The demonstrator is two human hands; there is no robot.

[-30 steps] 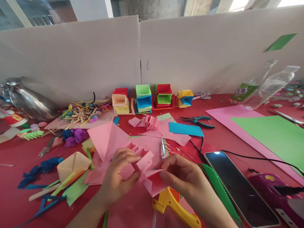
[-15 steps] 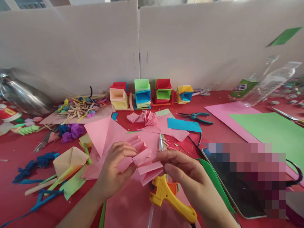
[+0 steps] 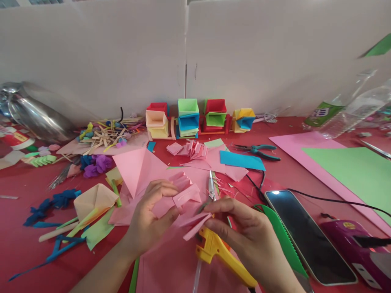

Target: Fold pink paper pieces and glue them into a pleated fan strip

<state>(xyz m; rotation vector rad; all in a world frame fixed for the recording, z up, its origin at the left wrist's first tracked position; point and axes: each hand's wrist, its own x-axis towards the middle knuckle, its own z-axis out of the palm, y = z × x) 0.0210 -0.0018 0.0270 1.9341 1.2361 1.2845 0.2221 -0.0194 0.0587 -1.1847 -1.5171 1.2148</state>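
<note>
Over the pink sheets in front of me, my left hand (image 3: pixel 154 213) curls its fingers and thumb round a folded pink paper piece (image 3: pixel 187 196). My right hand (image 3: pixel 241 232) pinches another folded pink paper flap (image 3: pixel 197 226) between thumb and fingers, lower and to the right. Whether the two pink parts are still joined I cannot tell. Just beyond my right fingertips lie scissors (image 3: pixel 211 183), their handles partly hidden. Beneath that hand is a yellow glue gun (image 3: pixel 227 260), partly covered. More folded pink pieces (image 3: pixel 195 149) lie farther back.
Coloured paper boxes (image 3: pixel 187 118) stand along the white partition. Pliers (image 3: pixel 258 151) and a blue paper strip (image 3: pixel 242 160) lie mid-table. On the right are a phone (image 3: pixel 310 236), green sheets and plastic bottles. To the left are paper scraps, flowers and a metal jug (image 3: pixel 39 114).
My right hand has drawn its pink flap down and away from the part in my left hand, so a gap shows between them. The view has shifted slightly.
</note>
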